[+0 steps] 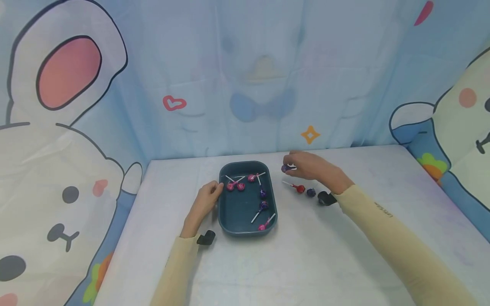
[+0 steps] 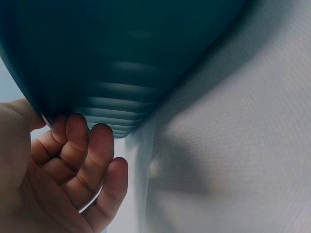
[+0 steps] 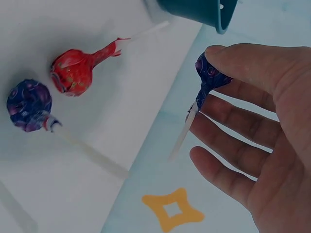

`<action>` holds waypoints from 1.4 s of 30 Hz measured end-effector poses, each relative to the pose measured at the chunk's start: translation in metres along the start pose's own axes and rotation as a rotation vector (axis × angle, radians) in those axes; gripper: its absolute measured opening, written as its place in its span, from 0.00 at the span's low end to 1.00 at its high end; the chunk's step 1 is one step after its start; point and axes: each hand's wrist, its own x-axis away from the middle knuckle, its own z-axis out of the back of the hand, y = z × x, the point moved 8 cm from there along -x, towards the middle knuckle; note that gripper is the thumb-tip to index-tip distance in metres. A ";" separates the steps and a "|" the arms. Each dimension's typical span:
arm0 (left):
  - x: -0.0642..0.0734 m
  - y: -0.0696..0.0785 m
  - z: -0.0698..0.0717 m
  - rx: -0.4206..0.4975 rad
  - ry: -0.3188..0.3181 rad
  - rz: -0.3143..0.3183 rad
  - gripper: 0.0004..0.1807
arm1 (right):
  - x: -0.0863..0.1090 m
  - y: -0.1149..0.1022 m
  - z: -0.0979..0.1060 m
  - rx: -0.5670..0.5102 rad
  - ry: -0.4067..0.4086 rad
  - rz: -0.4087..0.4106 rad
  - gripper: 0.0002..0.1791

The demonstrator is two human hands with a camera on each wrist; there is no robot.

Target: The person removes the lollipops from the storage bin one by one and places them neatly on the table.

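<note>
My right hand point(image 1: 308, 165) pinches a purple-wrapped lollipop point(image 3: 209, 73) by its head, thumb on one side and fingers on the other, the white stick hanging down. It is above the table, right of a dark teal tray point(image 1: 239, 219). The left hand point(image 1: 206, 197) grips the tray's left rim, its thumb at the edge and its fingertips point(image 2: 102, 141) against the outer wall. Inside the tray lie several pink lollipops point(image 1: 241, 186) and two purple ones point(image 1: 263, 205). Below the right hand, a red lollipop point(image 3: 73, 73) and another purple lollipop point(image 3: 29, 104) lie on the table.
The white table point(image 1: 306, 255) ends at a blue cartoon curtain point(image 1: 260, 85) behind and at the sides. A black wrist camera point(image 1: 326, 198) overlaps the table beside the purple lollipop. Part of another white stick point(image 3: 17, 208) shows in the right wrist view.
</note>
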 end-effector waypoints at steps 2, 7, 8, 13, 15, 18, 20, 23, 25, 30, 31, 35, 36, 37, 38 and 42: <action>0.000 0.000 0.000 -0.001 0.002 0.001 0.16 | 0.001 0.005 -0.001 0.000 -0.004 -0.015 0.07; -0.001 -0.001 0.000 -0.005 0.005 0.002 0.16 | 0.003 0.015 -0.008 0.017 -0.031 -0.040 0.06; -0.001 -0.001 0.000 -0.004 0.004 0.003 0.16 | 0.003 0.016 -0.009 0.019 -0.037 -0.041 0.06; -0.001 -0.001 -0.001 -0.002 0.002 -0.001 0.16 | 0.006 0.023 -0.016 0.029 -0.069 -0.054 0.06; -0.001 -0.001 -0.001 -0.004 0.001 -0.003 0.16 | 0.008 0.029 -0.019 0.029 -0.077 -0.067 0.06; -0.001 -0.001 -0.001 -0.004 0.001 -0.003 0.16 | 0.011 0.040 -0.023 0.019 -0.092 -0.105 0.06; 0.000 -0.001 -0.001 -0.003 0.004 -0.005 0.16 | 0.013 0.047 -0.026 0.014 -0.103 -0.128 0.06; 0.000 0.000 0.000 -0.005 0.006 -0.009 0.16 | 0.016 0.057 -0.033 0.010 -0.123 -0.145 0.05; 0.000 0.001 0.000 -0.006 0.007 -0.015 0.16 | 0.019 0.062 -0.037 0.005 -0.135 -0.145 0.05; 0.001 0.001 0.000 -0.005 0.006 -0.013 0.16 | 0.026 0.073 -0.044 -0.027 -0.174 -0.181 0.07; 0.001 0.001 0.000 -0.006 0.006 -0.009 0.16 | 0.027 0.075 -0.046 -0.037 -0.187 -0.193 0.08; 0.001 0.000 0.000 -0.007 0.007 -0.005 0.16 | 0.030 0.078 -0.049 -0.072 -0.230 -0.219 0.09; 0.001 0.000 0.000 -0.007 0.007 -0.006 0.16 | 0.031 0.078 -0.050 -0.080 -0.238 -0.223 0.09; 0.001 0.000 0.000 -0.005 0.007 -0.004 0.16 | 0.031 0.078 -0.050 -0.086 -0.245 -0.228 0.09; 0.001 -0.001 0.000 -0.002 0.007 -0.005 0.16 | 0.031 0.078 -0.051 -0.092 -0.249 -0.233 0.09; 0.000 -0.001 -0.001 0.008 0.004 -0.004 0.17 | 0.031 0.079 -0.053 -0.108 -0.261 -0.251 0.09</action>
